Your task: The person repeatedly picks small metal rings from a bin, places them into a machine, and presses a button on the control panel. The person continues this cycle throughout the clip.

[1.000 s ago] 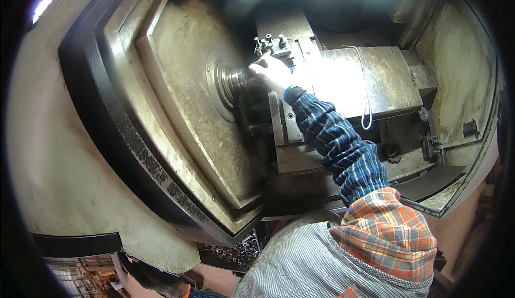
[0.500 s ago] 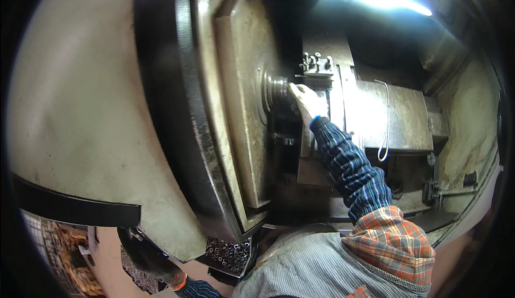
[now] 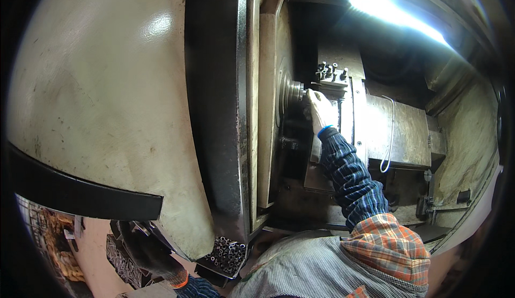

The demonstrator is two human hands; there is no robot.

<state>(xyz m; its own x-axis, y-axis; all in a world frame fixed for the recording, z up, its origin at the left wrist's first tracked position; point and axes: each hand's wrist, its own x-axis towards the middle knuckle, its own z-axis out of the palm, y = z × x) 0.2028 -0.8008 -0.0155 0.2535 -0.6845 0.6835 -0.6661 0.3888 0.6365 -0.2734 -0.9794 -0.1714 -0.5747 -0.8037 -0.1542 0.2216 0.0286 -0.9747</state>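
My right hand [image 3: 320, 109], in a white glove, is closed with its fingertips pinched at the front of the round metal collet [image 3: 295, 90] of a lathe. A short, bright cylindrical metal part [image 3: 304, 92] shows between the fingertips and the collet; whether it sits inside the collet I cannot tell. Low on the left, my left hand [image 3: 155, 252], in a dark glove with an orange cuff, hangs beside a container of thin metal pins [image 3: 122, 260]. Its fingers are dark and partly hidden by the machine cover's edge.
A tool post [image 3: 332, 77] with several bolts stands just beyond my right hand. The pale machine cover [image 3: 112, 99] and its dark edge [image 3: 217, 110] fill the left. Below lies a tray of small metal rings [image 3: 226, 256]. A white cable loop [image 3: 390, 132] hangs on the right.
The view has swung left, so the machine appears farther right. My right fingertips have drawn slightly back from the collet, showing the small metal part. More of my left hand is visible.
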